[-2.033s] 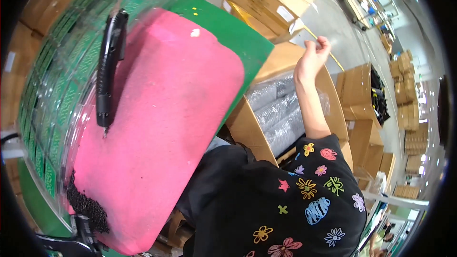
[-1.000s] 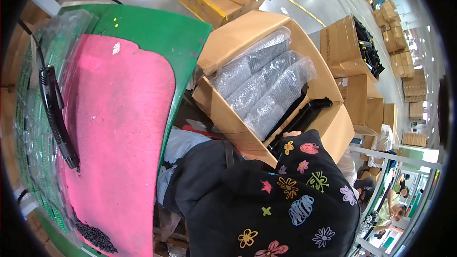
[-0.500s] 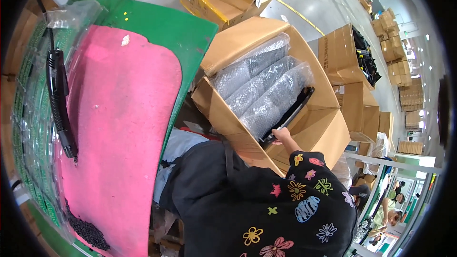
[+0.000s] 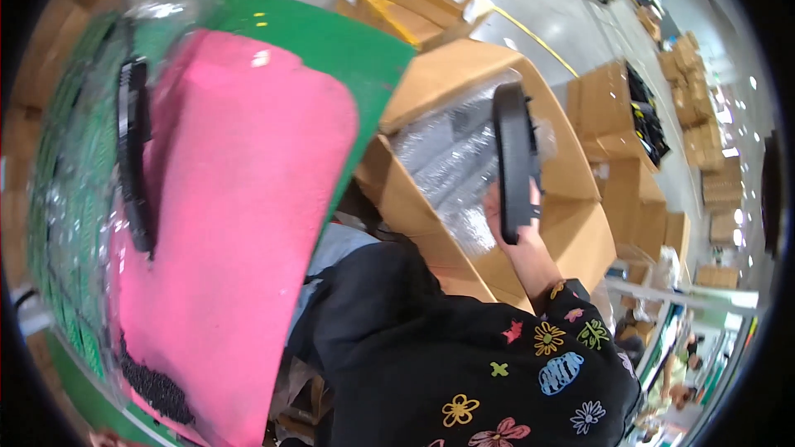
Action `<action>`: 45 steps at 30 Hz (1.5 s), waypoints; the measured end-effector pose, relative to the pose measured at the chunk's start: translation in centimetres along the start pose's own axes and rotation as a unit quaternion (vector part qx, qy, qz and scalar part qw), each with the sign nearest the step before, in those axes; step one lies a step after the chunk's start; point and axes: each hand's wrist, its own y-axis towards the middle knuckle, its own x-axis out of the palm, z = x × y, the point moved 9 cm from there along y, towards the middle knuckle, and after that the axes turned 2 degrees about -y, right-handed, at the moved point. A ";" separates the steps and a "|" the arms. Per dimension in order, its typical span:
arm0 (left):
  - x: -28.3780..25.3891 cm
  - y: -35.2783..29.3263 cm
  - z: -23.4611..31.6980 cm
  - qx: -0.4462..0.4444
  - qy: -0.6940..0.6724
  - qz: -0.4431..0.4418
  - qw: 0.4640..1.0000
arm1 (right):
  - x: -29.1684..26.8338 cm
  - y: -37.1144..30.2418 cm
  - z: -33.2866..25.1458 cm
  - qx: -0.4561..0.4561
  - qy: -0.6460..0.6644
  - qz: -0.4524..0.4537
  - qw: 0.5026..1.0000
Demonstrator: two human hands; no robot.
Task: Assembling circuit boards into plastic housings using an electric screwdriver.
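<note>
Green bench point(image 4: 383, 56): wearing a pink mat point(image 4: 248, 174).
Right hand point(image 4: 524, 240): clamping around a long black part point(image 4: 512, 149).
Black part: hovering over the open carton point(image 4: 437, 250).
Left hand point(image 4: 108, 439): barely showing; cannot tell its grip.

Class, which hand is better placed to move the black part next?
Probably the right hand: it grips the black part over the open carton, while no other hand shows near it.

A plastic part point(image 4: 515, 157) lies in the right hand point(image 4: 494, 213); beyond and left of it, bubble-wrapped rolls point(image 4: 451, 157) in a carton point(image 4: 580, 236); farther left, a screw pile point(image 4: 156, 385) on a mat point(image 4: 248, 199).
</note>
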 end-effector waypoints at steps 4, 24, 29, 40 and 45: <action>-4.3 -3.6 -3.0 -0.095 0.020 -0.019 0.995 | 6.8 -2.8 -3.3 -0.240 -0.244 -0.109 0.933; 19.3 -4.9 0.7 -0.125 0.077 -0.405 0.902 | 26.6 -24.7 13.7 -0.116 -0.517 -0.769 0.358; 18.4 -5.3 -0.5 -0.110 0.138 -0.358 0.917 | 35.7 -31.5 15.7 -0.338 -0.435 -0.796 0.250; 15.6 -5.3 -3.0 -0.060 0.175 -0.286 0.940 | 44.5 -42.3 38.3 -0.500 -0.342 -0.794 0.050; 15.2 -5.7 -3.1 -0.044 0.205 -0.276 0.938 | 45.5 -42.6 42.0 -0.507 -0.415 -0.754 0.055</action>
